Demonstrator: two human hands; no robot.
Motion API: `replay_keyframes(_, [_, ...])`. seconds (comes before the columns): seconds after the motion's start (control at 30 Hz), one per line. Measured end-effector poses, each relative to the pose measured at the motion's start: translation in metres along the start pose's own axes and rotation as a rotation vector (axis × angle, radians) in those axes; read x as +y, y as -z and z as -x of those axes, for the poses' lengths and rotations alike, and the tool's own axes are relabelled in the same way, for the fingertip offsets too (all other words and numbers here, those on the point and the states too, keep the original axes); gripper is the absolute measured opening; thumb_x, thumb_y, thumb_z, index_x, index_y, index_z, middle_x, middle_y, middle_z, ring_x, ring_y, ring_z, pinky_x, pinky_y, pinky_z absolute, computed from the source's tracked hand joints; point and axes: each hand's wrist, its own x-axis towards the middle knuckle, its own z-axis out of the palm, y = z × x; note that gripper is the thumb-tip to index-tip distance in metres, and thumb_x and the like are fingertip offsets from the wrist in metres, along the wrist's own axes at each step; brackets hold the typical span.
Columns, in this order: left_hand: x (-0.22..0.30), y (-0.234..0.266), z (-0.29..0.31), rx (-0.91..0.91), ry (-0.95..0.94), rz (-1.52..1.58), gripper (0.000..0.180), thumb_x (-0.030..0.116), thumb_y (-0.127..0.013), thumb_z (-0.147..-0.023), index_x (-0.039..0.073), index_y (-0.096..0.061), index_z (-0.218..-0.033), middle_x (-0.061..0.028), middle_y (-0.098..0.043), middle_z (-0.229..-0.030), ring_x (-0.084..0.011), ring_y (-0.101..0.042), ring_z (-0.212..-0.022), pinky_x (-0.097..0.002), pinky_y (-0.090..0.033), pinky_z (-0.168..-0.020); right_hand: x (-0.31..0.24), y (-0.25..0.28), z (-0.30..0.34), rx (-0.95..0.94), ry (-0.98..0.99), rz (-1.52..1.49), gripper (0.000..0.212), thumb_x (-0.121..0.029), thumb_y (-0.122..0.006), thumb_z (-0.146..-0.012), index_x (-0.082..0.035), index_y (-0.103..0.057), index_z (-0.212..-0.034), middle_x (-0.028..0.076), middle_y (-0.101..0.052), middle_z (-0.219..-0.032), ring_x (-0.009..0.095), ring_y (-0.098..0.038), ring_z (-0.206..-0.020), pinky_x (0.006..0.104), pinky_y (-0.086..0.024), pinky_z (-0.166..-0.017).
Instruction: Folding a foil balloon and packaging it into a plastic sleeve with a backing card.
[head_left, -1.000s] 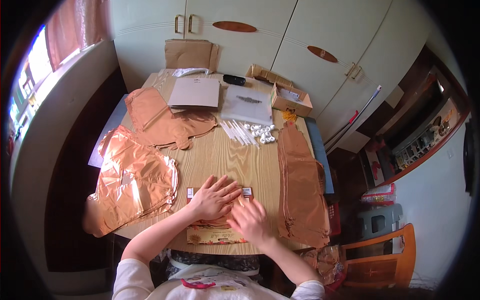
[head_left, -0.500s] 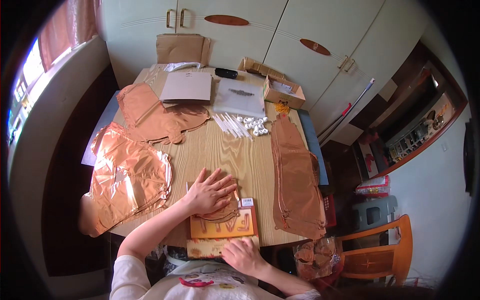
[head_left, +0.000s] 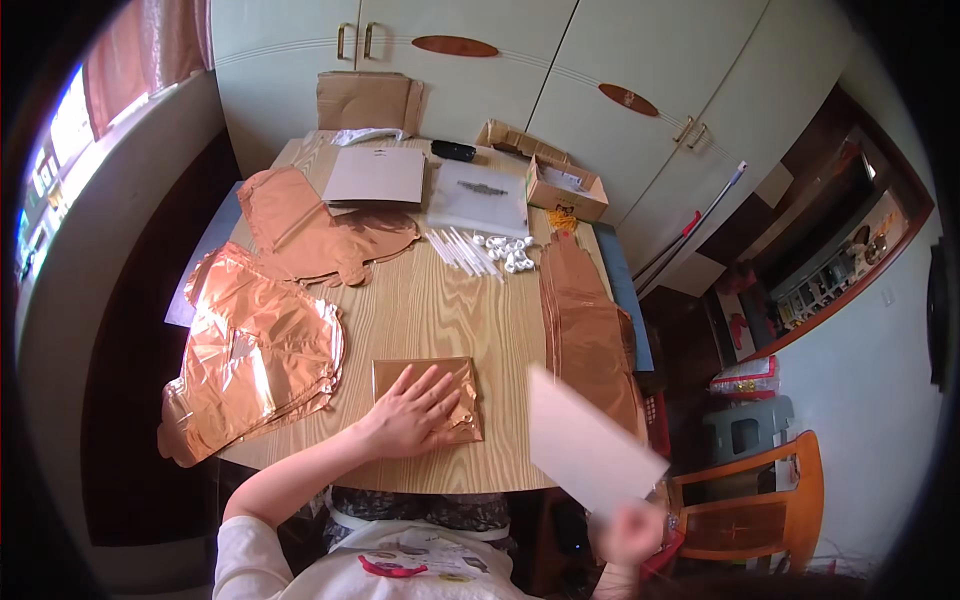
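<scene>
Head-worn fisheye looks down across the table (head_left: 450, 310)

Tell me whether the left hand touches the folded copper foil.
Touching. The head view shows the left hand lying flat, palm down, across the folded copper foil.

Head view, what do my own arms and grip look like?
Your left grip is a bare hand, no ring or wristband showing; the right grip is ungloved too, but blurred. The left sleeve is white, leaving the forearm bare.
</scene>
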Motion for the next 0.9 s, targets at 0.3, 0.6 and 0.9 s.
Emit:
replay_keyframes(0.3, [0.048,0.021,0.056,-0.132,-0.072,-0.023,0.096,0.075,-0.046,-0.084,0.003,-0.036,-0.147,-0.0224,-0.033,-0.153,-0.0413,-0.025,-0.144,-0.0593,-0.012,-0.117,0.053,-0.072,-0.048,0.116,-0.426,-0.406,0.018,-0.006,-0.059,-0.096,-0.002,-0.048,-0.109,0.003,-0.057,-0.093,0.008,-0.052,-0.081,0.0228,-0.043,-0.075])
replay_keyframes(0.6, [0.051,0.058,0.123,0.175,0.105,0.189,0.033,0.008,-0.061,-0.086,0.001,-0.063,-0.117,-0.0142,-0.068,-0.119,-0.0234,-0.070,-0.101,-0.0347,-0.058,-0.083,0.086,-0.159,-0.023,-0.358,-0.438,-0.433,0.026,-0.008,-0.060,-0.095,-0.003,-0.057,-0.119,0.002,-0.059,-0.076,0.008,-0.053,-0.064,0.0254,-0.045,-0.059])
replay_keyframes(0.9, [0.014,0.066,0.073,0.397,0.911,2.118,0.019,0.014,-0.047,-0.102,0.003,-0.055,-0.116,-0.0113,-0.067,-0.102,-0.0205,-0.068,-0.086,-0.0358,-0.059,-0.076,0.002,-0.186,-0.013,-0.572,0.031,0.273,0.022,-0.021,-0.064,-0.088,-0.015,-0.064,-0.109,0.010,-0.062,-0.083,0.030,-0.063,-0.082,0.0440,-0.052,-0.066])
